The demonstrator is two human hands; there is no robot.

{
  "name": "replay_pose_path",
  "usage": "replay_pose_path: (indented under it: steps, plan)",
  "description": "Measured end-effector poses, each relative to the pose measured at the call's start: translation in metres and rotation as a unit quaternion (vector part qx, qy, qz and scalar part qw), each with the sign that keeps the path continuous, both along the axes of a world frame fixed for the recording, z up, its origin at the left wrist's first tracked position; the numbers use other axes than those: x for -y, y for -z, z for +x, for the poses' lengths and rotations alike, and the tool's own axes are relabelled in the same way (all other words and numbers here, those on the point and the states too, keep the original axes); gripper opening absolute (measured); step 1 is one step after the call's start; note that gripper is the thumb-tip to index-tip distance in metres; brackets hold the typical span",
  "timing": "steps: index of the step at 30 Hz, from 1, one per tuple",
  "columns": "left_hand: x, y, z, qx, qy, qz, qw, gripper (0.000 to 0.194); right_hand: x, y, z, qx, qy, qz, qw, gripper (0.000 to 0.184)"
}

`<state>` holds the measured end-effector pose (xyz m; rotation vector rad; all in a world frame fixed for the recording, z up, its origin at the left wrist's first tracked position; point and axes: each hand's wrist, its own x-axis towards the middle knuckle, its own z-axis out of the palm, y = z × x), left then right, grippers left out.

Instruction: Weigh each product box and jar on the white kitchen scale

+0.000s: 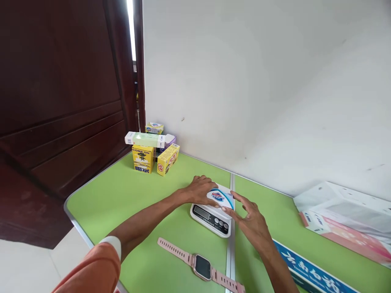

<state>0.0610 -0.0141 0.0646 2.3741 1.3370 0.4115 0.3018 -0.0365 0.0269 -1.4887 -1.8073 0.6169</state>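
Observation:
A small white digital scale (211,219) sits on the green table (128,195). On top of it lies a white soap box with a blue and red logo (221,197). My left hand (200,189) rests on the box's left side, fingers curled over it. My right hand (252,221) touches the box's right edge with thumb and fingertips, the other fingers spread.
A pink smartwatch (201,266) lies near the front edge. Yellow cartons (143,158) and small boxes are stacked in the far left corner by a dark wooden door (61,101). A blue box (308,272) and a white and pink bag (345,219) lie at right.

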Motion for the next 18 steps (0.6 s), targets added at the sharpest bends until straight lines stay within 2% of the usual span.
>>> replay_pose_path:
  steps: [4, 8, 10, 14, 18]
  plan:
    - [0.018, -0.013, -0.025, 0.065, -0.001, 0.014, 0.998, 0.066, 0.009, -0.021, -0.016, -0.005, -0.009, 0.03, 0.999, 0.075]
    - [0.054, -0.02, -0.081, 0.132, -0.027, 0.025, 0.991, 0.057, 0.018, -0.028, -0.064, -0.037, -0.094, 0.045, 0.994, 0.071]
    - [0.075, -0.017, -0.115, 0.156, -0.058, 0.025, 0.986, 0.052, 0.021, -0.022, -0.1, -0.056, -0.142, 0.042, 0.987, 0.069]
    - [0.111, 0.0, -0.186, 0.177, -0.149, 0.021, 0.973, 0.054, 0.025, -0.001, -0.181, -0.077, -0.232, 0.018, 0.97, 0.06]
    - [0.13, 0.015, -0.248, 0.161, -0.23, 0.004, 0.96, 0.055, 0.025, 0.016, -0.258, -0.088, -0.267, -0.021, 0.959, 0.06]
